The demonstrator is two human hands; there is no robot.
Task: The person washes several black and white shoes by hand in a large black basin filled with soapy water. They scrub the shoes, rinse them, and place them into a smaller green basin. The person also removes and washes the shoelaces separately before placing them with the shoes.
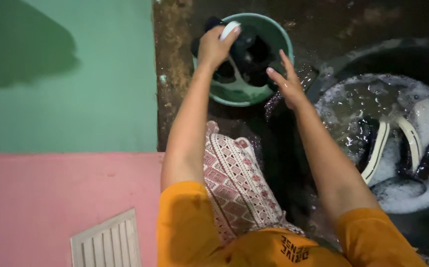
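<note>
Black shoe [248, 54] w/ white sole edge sits in the green basin [278, 34], far centre. Left hand [215, 47] is clamped on its white toe end; right hand [287, 81] hovers just beside the basin's near-right rim, fingers spread, holding nothing. Better w/ a firm pinch on the sole rim and the free hand steadying the basin, since everything's wet. Right: dark tub [372, 64] of suds w/ more shoes [397, 148] soaking. Floor [333, 20] dark, wet concrete. Left: green wall above pink, w/ a white vent [107, 242] near bottom.
</note>
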